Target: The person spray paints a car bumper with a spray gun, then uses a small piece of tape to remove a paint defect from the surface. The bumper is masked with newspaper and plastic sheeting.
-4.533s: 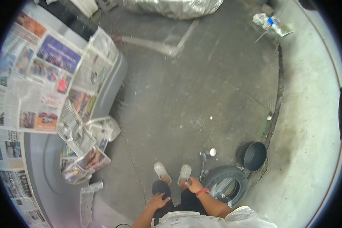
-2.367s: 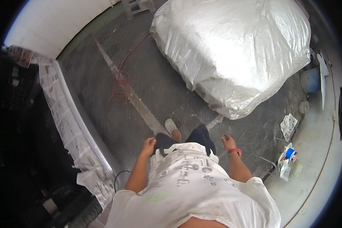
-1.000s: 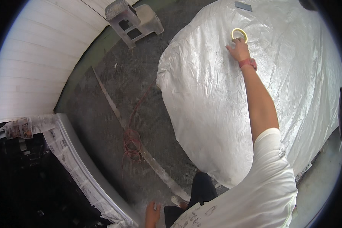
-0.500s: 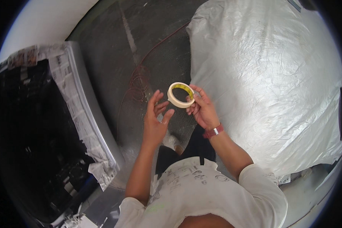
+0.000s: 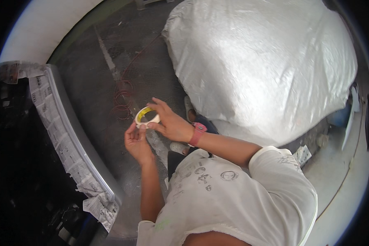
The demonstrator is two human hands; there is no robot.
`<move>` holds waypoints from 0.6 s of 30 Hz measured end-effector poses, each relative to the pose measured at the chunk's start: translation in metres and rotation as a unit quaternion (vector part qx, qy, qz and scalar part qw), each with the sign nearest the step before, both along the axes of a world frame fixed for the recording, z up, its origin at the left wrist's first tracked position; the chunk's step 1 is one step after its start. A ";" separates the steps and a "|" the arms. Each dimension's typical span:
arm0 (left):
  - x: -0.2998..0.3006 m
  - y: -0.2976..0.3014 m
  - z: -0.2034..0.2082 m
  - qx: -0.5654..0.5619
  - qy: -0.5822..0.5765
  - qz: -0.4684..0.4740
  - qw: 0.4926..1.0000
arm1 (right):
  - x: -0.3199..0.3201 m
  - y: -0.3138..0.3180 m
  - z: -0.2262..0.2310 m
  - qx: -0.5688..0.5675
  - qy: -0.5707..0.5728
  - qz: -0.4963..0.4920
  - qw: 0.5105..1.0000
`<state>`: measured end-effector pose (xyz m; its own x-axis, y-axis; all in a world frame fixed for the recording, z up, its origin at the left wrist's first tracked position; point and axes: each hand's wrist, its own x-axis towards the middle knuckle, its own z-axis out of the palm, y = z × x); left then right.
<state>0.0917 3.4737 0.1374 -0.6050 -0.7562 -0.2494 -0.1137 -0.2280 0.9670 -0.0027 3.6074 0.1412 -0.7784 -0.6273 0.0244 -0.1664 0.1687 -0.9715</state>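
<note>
A roll of cream masking tape [image 5: 142, 112] with a yellow inner core is held in front of me, above the floor. My right hand [image 5: 173, 125], with a red watch on its wrist, grips the roll from its right side, fingers over the far rim and thumb near the lower edge. From below and to the left, my left hand [image 5: 137, 145] has its thumb and fingertips closed against the roll's near edge. Whether a loose tape end lies between those fingertips is too small to tell.
At left stands a silver vehicle panel [image 5: 76, 131] edged with taped newspaper [image 5: 55, 123] around a dark opening. A large form under silvery sheeting [image 5: 254, 69] fills the right. A coiled red hose [image 5: 123, 98] lies on the dark floor [image 5: 82, 78].
The roll and both hands have shifted left in view. My left hand, apart from the roll before, now touches its edge. The view has turned, bringing more of the right side in.
</note>
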 end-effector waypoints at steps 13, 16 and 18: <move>0.187 -0.045 0.004 -0.112 -0.101 -0.015 0.989 | 0.151 -0.035 0.017 0.019 0.006 0.167 0.986; 0.191 -0.024 0.018 -0.268 -0.189 -0.046 0.944 | 0.140 -0.019 0.020 0.132 -0.094 0.262 0.951; 0.183 -0.007 0.025 -0.328 -0.205 -0.046 0.921 | 0.125 0.001 0.026 0.157 -0.194 0.307 0.918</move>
<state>0.2750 3.4664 0.1621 -0.6307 -0.7758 0.0208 -0.4897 0.4186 0.7648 0.1220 3.6080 0.1670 -0.1867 -0.8801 -0.4366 0.0240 0.4402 -0.8976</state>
